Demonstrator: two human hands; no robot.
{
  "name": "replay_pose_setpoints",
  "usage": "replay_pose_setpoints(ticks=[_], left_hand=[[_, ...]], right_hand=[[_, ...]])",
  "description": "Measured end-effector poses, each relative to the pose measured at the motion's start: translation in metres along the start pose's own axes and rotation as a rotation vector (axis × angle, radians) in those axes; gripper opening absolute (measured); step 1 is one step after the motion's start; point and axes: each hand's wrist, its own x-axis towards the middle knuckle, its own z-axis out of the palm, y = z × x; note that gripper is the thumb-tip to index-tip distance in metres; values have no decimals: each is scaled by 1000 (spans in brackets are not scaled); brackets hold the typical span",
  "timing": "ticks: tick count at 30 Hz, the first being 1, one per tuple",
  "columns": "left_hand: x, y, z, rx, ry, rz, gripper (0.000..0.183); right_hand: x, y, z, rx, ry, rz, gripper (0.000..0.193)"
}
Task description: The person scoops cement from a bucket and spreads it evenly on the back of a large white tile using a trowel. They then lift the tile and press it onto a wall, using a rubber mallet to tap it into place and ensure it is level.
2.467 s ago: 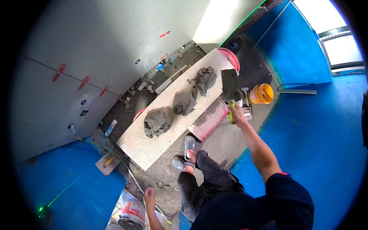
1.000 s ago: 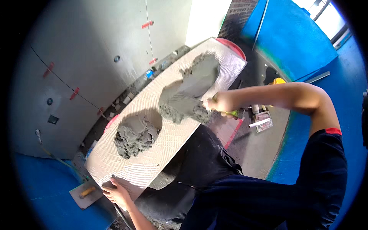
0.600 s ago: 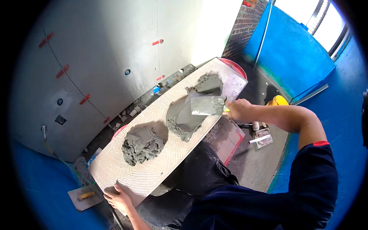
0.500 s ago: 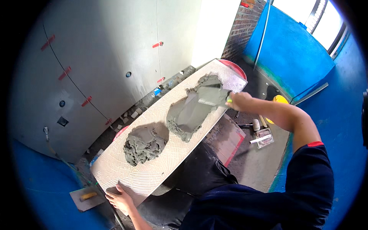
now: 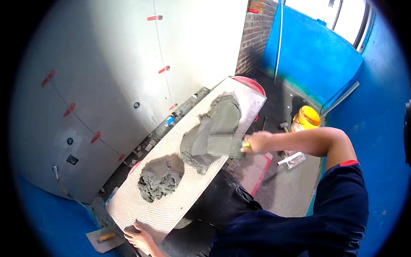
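Across the ribbed tile [image 5: 150, 214], keep the trowel [image 5: 223, 145] low and even over the mortar [image 5: 220, 120]; right hand [image 5: 258, 142] wrapped round its grip, left hand [image 5: 141, 240] flat-fingered on the tile's corner.

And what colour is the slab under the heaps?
Pale cream; the slab shows best in the head view.

Right grip [image 5: 258, 142] holding trowel [image 5: 220, 145] on grey mortar [image 5: 227, 118]; left grip [image 5: 141, 240] at slab [image 5: 171, 210] corner.
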Motion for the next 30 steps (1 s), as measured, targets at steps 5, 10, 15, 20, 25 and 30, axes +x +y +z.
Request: replay_pose_setpoints(ticks=[5, 10, 15, 20, 25, 30], left_hand=[[-5, 14, -15, -13, -44, 10, 84], [2, 0, -7, -11, -19, 19, 83], [1, 9, -4, -20, -42, 15, 81], [2, 6, -10, 56, -14, 5, 79], [-11, 32, -50, -39, -52, 64, 80], [-11, 25, -48, -48, -53, 100, 83]], right_hand=[[45, 79, -29, -139, 244, 167, 53], [112, 138, -36, -187, 297, 236, 55], [149, 175, -73, 126, -51, 383, 54], [116, 136, -58, 661, -206, 468, 69], [43, 76, -56, 128, -183, 279, 70], [67, 144, -54, -39, 147, 377, 60]])
